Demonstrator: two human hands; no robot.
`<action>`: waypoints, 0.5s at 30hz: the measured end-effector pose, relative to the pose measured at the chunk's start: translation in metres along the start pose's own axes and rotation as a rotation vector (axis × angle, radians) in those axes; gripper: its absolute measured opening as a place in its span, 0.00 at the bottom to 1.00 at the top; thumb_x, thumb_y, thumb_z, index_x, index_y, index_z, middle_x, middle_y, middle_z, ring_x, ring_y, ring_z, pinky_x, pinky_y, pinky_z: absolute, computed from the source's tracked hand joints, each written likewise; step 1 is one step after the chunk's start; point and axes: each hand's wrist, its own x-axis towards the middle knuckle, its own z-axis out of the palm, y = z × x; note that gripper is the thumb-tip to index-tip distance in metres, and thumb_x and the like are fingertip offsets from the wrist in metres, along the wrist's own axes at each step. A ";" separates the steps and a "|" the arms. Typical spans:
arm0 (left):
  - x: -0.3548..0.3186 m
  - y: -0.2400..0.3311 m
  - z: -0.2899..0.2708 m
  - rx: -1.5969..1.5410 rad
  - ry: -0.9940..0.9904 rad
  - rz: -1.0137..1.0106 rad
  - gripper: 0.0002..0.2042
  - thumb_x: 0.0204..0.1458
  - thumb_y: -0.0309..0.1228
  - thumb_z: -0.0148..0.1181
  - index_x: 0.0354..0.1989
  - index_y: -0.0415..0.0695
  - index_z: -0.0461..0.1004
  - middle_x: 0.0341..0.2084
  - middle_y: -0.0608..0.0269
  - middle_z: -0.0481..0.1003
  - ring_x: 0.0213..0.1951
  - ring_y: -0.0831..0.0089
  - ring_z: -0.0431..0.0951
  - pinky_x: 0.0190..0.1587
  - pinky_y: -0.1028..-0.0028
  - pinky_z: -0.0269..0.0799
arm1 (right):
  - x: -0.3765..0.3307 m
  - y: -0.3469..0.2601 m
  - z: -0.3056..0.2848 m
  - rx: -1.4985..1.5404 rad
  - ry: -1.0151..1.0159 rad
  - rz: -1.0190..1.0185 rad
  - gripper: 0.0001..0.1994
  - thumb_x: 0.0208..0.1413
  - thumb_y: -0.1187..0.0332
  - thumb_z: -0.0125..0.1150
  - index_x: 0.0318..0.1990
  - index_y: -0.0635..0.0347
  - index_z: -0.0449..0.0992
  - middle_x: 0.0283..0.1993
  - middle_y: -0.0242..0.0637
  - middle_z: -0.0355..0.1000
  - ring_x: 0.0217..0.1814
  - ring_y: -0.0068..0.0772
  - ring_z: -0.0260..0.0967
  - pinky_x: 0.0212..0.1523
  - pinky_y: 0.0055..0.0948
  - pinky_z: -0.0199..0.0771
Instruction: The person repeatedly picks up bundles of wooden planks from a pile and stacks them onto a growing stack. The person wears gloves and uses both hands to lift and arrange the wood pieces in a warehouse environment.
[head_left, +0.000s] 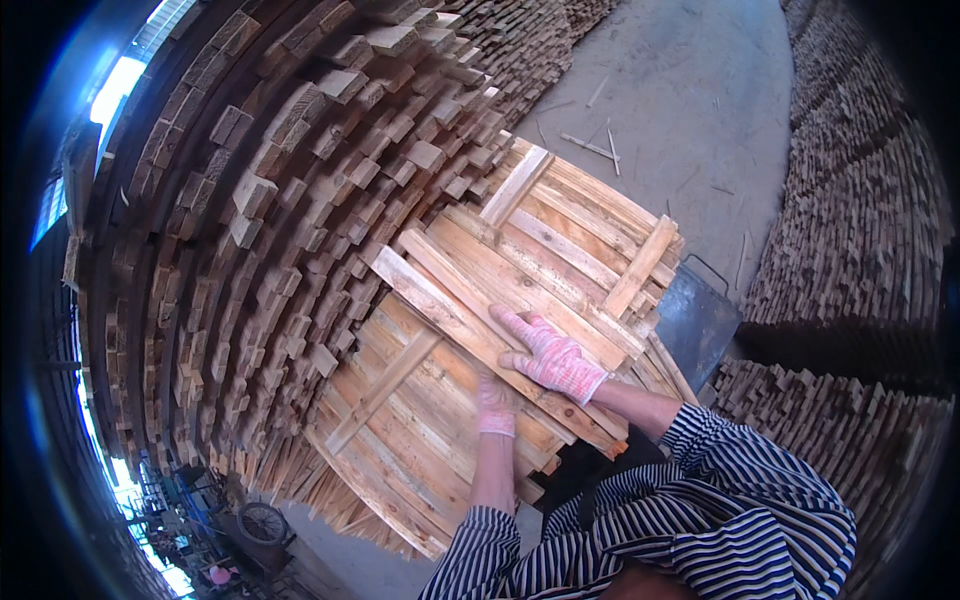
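In pink-and-white gloves, both my hands are at a pale wooden board (440, 308) that lies slantwise across a stack of planks. My left hand (495, 405) is at its lower edge, fingers closed and partly hidden against the wood. Over the top comes my right hand (550, 358), its thumb on the board's face and its fingers reaching across toward the far edge. Beneath are planks with crosswise battens: one batten (385, 390) is left of my left hand, another (640, 268) beyond my right. A second narrow board (450, 272) lies alongside the held one.
Tall stacks of sawn boards (330, 170) rise close on the left, ends jutting out unevenly. More stacks (860, 230) line the right side. A grey metal plate (695, 320) stands beside the planks. Loose sticks (590, 146) lie on the floor. A wheeled vehicle (262, 523) is at lower left.
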 end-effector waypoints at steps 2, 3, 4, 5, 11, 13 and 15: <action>0.016 -0.004 -0.007 -0.089 -0.012 -0.051 0.45 0.52 0.56 0.69 0.72 0.45 0.57 0.63 0.54 0.69 0.64 0.56 0.70 0.68 0.53 0.67 | 0.005 0.000 -0.003 -0.014 0.005 0.058 0.39 0.60 0.51 0.65 0.77 0.42 0.56 0.71 0.57 0.59 0.74 0.57 0.57 0.72 0.42 0.59; 0.018 -0.004 -0.019 -0.290 -0.199 -0.149 0.43 0.51 0.54 0.70 0.71 0.43 0.60 0.60 0.53 0.71 0.62 0.55 0.72 0.66 0.53 0.70 | 0.005 0.001 -0.002 -0.058 0.029 0.042 0.37 0.62 0.53 0.63 0.76 0.42 0.57 0.68 0.56 0.60 0.72 0.56 0.60 0.71 0.42 0.61; 0.016 -0.007 -0.031 -0.301 -0.155 -0.146 0.42 0.52 0.54 0.70 0.70 0.42 0.61 0.60 0.53 0.72 0.61 0.55 0.73 0.66 0.54 0.70 | 0.004 0.000 -0.005 -0.052 0.068 -0.002 0.36 0.62 0.53 0.63 0.76 0.41 0.57 0.68 0.56 0.61 0.70 0.56 0.61 0.70 0.42 0.62; 0.014 -0.016 -0.021 -0.325 -0.107 -0.172 0.42 0.52 0.54 0.70 0.69 0.42 0.62 0.59 0.52 0.72 0.61 0.55 0.73 0.66 0.54 0.71 | 0.001 0.004 -0.015 -0.050 0.120 -0.017 0.36 0.62 0.54 0.63 0.76 0.41 0.57 0.67 0.55 0.61 0.69 0.56 0.62 0.69 0.42 0.63; 0.025 -0.032 -0.020 -0.058 -0.122 -0.102 0.24 0.57 0.45 0.67 0.55 0.42 0.71 0.45 0.58 0.77 0.48 0.66 0.78 0.51 0.64 0.80 | 0.009 -0.006 0.002 -0.592 0.077 -0.074 0.38 0.53 0.58 0.67 0.74 0.35 0.61 0.48 0.53 0.71 0.52 0.56 0.70 0.53 0.48 0.72; 0.023 -0.043 -0.015 -0.106 0.015 -0.106 0.18 0.58 0.45 0.65 0.45 0.44 0.72 0.38 0.63 0.78 0.41 0.69 0.79 0.45 0.66 0.80 | 0.016 -0.002 -0.003 -0.572 0.068 -0.017 0.39 0.53 0.58 0.68 0.74 0.37 0.60 0.49 0.53 0.71 0.54 0.56 0.68 0.54 0.50 0.70; 0.022 -0.046 -0.004 -0.160 0.159 -0.130 0.18 0.59 0.48 0.64 0.43 0.46 0.73 0.33 0.64 0.77 0.37 0.70 0.78 0.43 0.68 0.79 | 0.019 0.001 -0.006 -0.654 0.084 -0.037 0.39 0.54 0.57 0.68 0.74 0.37 0.60 0.52 0.53 0.71 0.55 0.57 0.69 0.54 0.51 0.71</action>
